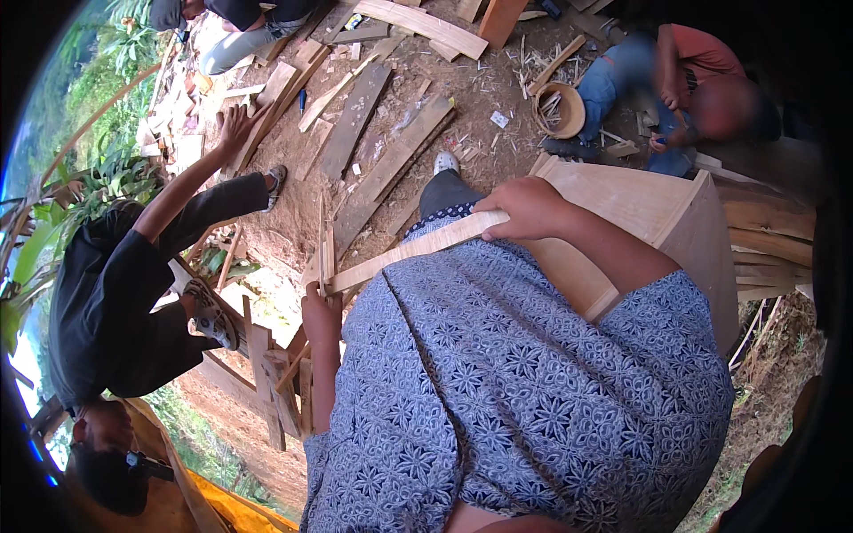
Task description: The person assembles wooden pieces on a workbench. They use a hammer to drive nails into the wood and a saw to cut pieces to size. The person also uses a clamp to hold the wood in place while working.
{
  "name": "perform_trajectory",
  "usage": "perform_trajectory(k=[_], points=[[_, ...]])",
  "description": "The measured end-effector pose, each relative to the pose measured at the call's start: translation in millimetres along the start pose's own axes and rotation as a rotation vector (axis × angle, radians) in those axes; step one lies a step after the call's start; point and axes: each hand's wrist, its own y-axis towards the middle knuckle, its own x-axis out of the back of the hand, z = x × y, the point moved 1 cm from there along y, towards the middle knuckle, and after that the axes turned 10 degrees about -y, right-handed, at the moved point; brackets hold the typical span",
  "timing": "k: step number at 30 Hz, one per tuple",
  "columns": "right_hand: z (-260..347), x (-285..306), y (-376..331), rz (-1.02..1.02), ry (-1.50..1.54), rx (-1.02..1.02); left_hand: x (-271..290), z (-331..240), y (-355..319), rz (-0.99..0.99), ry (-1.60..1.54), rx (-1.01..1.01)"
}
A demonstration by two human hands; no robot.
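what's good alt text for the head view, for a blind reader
A pale wooden strip is held between the right grip and left grip, in front of a blue patterned shirt. Planks litter the dirt ground, with three other people nearby.

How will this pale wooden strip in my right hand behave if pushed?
The pale strip is probably light, being slim. It looks fairly stiff, reaching from the right hand toward the left hand without obvious sag, but may flex, being thin.
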Motion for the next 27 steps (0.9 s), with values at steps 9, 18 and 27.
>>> perform_trajectory(k=[9,18,27], points=[[-8,-15,-19,-0.149,0.165,-0.219,23,-62,81,0.052,0.01,-0.155],[19,-5,-11,-0.381,0.189,-0.323,69,-83,142,-0.065,-0.057,-0.317],[3,-17,0,-0.503,0.426,-0.405,99,-103,237,0.188,-0.359,-0.37]])
